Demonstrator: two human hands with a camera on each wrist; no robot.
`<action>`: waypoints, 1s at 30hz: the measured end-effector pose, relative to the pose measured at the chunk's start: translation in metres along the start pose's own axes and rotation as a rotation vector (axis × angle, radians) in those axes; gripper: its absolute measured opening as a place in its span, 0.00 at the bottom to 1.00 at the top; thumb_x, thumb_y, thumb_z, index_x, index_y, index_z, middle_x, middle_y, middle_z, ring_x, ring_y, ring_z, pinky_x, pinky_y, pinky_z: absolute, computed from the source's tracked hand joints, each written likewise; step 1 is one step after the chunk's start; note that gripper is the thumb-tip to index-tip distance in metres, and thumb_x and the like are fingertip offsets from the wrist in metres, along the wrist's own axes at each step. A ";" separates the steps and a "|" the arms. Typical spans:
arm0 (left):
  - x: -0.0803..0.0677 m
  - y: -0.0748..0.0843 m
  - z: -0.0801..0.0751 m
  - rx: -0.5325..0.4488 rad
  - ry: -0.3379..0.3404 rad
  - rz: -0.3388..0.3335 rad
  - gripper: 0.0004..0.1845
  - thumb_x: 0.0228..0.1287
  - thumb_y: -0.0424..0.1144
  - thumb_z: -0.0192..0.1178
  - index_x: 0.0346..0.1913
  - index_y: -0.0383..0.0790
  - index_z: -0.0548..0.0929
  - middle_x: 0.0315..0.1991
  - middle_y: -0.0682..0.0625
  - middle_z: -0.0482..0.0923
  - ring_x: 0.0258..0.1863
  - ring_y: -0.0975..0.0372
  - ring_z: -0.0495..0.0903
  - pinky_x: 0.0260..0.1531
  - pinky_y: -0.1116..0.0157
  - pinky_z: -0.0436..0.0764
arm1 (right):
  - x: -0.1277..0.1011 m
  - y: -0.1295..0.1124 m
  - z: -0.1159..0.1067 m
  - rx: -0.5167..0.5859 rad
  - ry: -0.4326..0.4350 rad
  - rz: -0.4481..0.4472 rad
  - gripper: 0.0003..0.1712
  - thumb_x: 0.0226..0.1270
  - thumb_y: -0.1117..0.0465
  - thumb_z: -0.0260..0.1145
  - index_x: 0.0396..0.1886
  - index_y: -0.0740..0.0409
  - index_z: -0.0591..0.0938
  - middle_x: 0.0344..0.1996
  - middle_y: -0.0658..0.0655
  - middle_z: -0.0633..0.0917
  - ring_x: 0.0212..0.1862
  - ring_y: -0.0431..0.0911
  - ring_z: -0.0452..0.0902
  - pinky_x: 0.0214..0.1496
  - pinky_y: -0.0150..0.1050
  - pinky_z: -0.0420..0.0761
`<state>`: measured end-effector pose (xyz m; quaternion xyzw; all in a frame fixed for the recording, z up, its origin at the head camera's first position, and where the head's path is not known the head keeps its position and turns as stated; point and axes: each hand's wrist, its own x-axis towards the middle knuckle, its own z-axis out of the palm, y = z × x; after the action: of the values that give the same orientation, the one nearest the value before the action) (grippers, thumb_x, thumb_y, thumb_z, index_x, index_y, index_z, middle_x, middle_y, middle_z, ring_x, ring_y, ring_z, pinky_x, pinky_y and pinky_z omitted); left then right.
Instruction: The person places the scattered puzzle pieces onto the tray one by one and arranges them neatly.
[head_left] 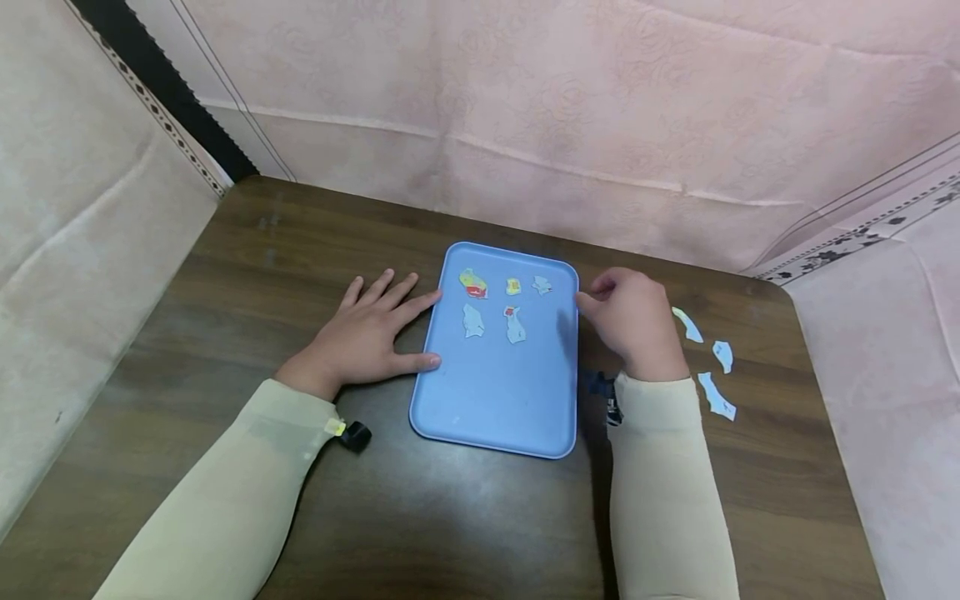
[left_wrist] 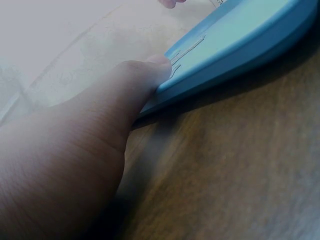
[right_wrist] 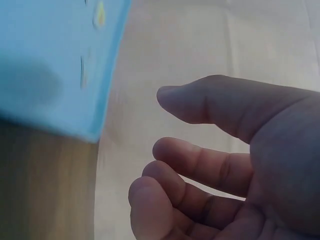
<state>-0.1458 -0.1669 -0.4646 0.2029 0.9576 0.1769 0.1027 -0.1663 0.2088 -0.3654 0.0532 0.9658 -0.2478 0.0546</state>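
Observation:
A blue tray (head_left: 495,400) lies on the table, bearing several small cut-out pieces. Among them are a yellow-green and red piece (head_left: 474,283), a small yellow piece (head_left: 513,287) and a pale blue piece with a red spot (head_left: 515,327). My left hand (head_left: 358,340) is spread flat, its thumb and index fingertips on the tray's left rim. Beside the upper right rim hovers my right hand (head_left: 633,323). In the right wrist view its thumb (right_wrist: 195,100) stands apart from the loosely curled fingers, with nothing between them.
Three more pale blue cut-outs lie on the wooden table (head_left: 780,467) right of my right hand: a curved one (head_left: 688,326), a short one (head_left: 723,356) and a longer one (head_left: 717,397). Patterned pale cloth (head_left: 525,108) hangs behind and along both sides.

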 end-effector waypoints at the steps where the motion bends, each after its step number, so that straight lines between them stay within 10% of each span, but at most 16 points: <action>1: 0.000 -0.001 0.000 0.000 0.002 0.001 0.56 0.66 0.88 0.56 0.92 0.77 0.50 0.95 0.49 0.45 0.95 0.42 0.36 0.87 0.28 0.33 | 0.000 0.004 -0.004 -0.001 0.003 0.006 0.18 0.80 0.48 0.74 0.54 0.58 0.89 0.44 0.62 0.91 0.44 0.57 0.84 0.42 0.49 0.84; 30: 0.001 -0.003 0.003 0.005 0.010 0.009 0.56 0.65 0.89 0.54 0.91 0.78 0.49 0.95 0.49 0.45 0.95 0.42 0.36 0.87 0.28 0.34 | 0.015 0.129 -0.045 0.016 0.017 0.351 0.27 0.85 0.47 0.66 0.67 0.64 0.83 0.61 0.69 0.85 0.58 0.62 0.81 0.49 0.50 0.81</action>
<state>-0.1471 -0.1680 -0.4685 0.2066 0.9576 0.1759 0.0968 -0.1683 0.3443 -0.3896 0.2234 0.9401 -0.2417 0.0886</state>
